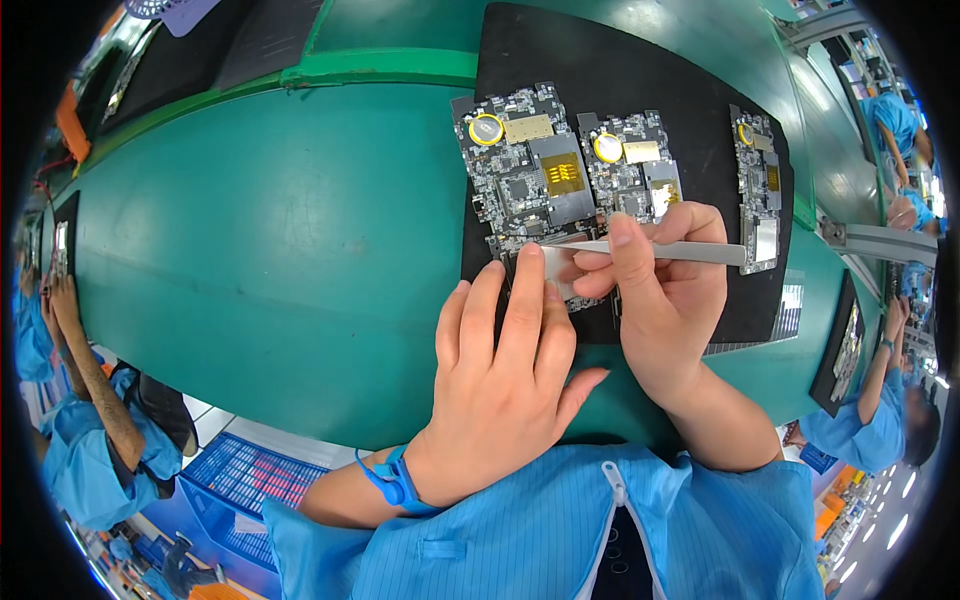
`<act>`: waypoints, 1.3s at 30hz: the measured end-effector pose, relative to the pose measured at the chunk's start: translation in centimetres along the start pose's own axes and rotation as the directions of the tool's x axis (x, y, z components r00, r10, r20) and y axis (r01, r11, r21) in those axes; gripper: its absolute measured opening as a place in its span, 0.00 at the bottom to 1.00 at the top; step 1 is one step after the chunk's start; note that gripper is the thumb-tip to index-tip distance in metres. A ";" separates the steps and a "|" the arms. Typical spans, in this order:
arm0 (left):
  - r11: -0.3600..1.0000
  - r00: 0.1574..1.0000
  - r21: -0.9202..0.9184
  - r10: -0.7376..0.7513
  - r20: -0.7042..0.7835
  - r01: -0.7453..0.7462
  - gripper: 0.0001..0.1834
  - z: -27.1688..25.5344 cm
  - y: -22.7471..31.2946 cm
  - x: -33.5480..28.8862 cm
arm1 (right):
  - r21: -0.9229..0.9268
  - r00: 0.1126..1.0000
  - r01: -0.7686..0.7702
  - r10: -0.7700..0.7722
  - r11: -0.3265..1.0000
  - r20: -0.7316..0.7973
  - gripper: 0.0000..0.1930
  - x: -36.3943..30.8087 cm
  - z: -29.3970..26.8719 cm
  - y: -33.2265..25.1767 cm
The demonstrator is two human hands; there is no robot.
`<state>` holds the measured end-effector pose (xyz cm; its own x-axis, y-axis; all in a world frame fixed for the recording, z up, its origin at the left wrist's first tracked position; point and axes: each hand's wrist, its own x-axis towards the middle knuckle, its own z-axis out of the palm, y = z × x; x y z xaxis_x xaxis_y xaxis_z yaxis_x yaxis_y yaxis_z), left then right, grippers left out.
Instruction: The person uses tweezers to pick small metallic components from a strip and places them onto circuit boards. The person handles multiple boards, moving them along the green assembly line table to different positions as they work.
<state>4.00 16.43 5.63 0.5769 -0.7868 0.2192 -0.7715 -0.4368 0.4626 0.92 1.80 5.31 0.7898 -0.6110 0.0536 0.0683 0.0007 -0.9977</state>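
Note:
Metal tweezers (700, 252) are pinched in my right hand (672, 300), their tip pointing left over the lower part of a circuit board (515, 185). My left hand (508, 345) lies with outstretched fingers, its fingertips touching that board's lower edge close to the tweezer tip. The board carries a round coin cell (486, 129) and a metal plate with an amber film patch (563, 173). A second circuit board (632, 140) of the same kind lies just right of it, partly hidden by my right hand. What the tweezer tip touches is too small to make out.
A black mat (700, 140) under the boards covers part of the green table (280, 260). A third circuit board (758, 190) lies on the mat's right side. Below the table at left stands a blue basket (250, 480). Co-workers in blue sit at left and right.

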 end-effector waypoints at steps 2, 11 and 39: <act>0.997 0.999 -0.068 -0.032 0.024 0.033 0.33 -0.5 0.1 0.6 | -0.018 0.999 0.038 -0.038 0.999 0.018 0.11 0.0 -0.1 0.2; 0.993 0.986 -0.024 -0.110 0.123 0.114 0.32 -1.6 1.0 0.4 | -0.055 0.927 0.356 -0.346 0.933 0.144 0.12 -0.2 -1.2 1.7; 0.150 0.745 -0.801 -0.496 0.446 0.579 0.22 -4.5 -6.7 4.9 | -0.203 0.880 -0.426 0.353 0.882 -0.317 0.19 3.7 -25.7 -4.2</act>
<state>13.23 17.47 7.52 0.6928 -0.5643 -0.4490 0.4335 -0.1716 0.8847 -12.11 -20.84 8.58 0.5258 -0.7889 -0.3180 -0.3999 0.1007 -0.9110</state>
